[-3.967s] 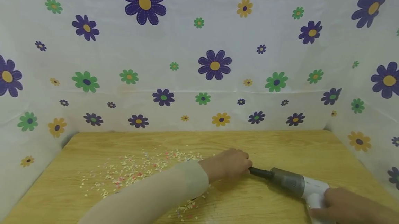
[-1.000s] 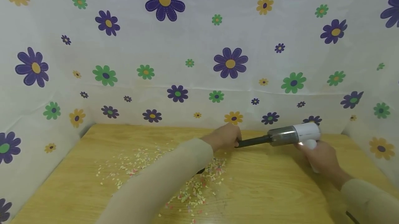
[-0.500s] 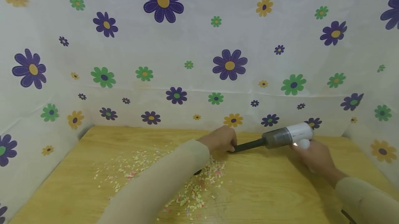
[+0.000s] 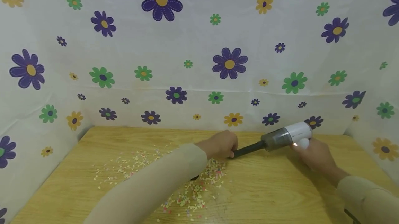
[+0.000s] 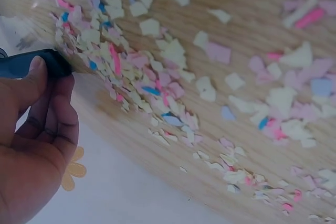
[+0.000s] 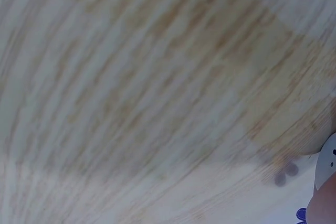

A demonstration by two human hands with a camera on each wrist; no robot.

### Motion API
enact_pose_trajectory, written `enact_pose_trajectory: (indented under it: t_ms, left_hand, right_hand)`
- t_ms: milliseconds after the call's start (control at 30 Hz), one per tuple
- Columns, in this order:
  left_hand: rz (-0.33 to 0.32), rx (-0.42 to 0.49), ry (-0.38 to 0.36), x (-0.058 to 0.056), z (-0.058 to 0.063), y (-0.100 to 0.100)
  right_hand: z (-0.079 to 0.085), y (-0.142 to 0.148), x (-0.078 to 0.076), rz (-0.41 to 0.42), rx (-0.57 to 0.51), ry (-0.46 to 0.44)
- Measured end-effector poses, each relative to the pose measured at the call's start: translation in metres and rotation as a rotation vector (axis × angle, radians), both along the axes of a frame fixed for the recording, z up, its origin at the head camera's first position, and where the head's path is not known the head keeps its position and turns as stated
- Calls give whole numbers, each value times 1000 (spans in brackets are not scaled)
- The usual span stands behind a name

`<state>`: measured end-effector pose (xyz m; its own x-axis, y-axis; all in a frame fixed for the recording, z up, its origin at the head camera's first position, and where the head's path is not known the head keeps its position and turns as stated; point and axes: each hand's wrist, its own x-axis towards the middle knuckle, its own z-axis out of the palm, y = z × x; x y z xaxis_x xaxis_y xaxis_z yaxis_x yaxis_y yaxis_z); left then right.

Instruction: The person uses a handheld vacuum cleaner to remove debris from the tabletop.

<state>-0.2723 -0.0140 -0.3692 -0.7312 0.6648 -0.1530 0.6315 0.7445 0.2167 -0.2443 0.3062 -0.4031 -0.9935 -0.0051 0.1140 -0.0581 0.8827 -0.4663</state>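
A white handheld vacuum cleaner with a smoky dust cup and a long black nozzle slants down over the table toward the left. My right hand grips its handle; in the right wrist view only a bit of this hand shows at the edge. Near the nozzle's tip, my left hand pinches the black tube between thumb and fingers. The left wrist view shows the nozzle tip low at the table, right at the edge of the paper confetti, mostly pale yellow and pink with some blue.
Confetti lies scattered over the left and middle of the wooden table, partly hidden by my left sleeve. A white flowered cloth encloses the back and sides. A small dark object shows just under the left sleeve.
Over the last seconds the vacuum was lifted at its handle end, from lying low at the right front to slanting at the back right. Lately the nozzle tip moved slightly left and nearer.
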Motion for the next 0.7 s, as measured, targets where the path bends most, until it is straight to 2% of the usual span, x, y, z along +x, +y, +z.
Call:
enact_pose_trajectory:
  t_ms: [200,467,700]
  left_hand:
    - [20,-17,-6,11,5,0]
    - [12,-60,40,13,3,2]
    - [-8,-85,57,19,1,1]
  right_hand:
    - [-1,-1,0,11,-6,11]
    - [-2,-2,4,16,-15,9]
    - [-7,0,4,36,1,55]
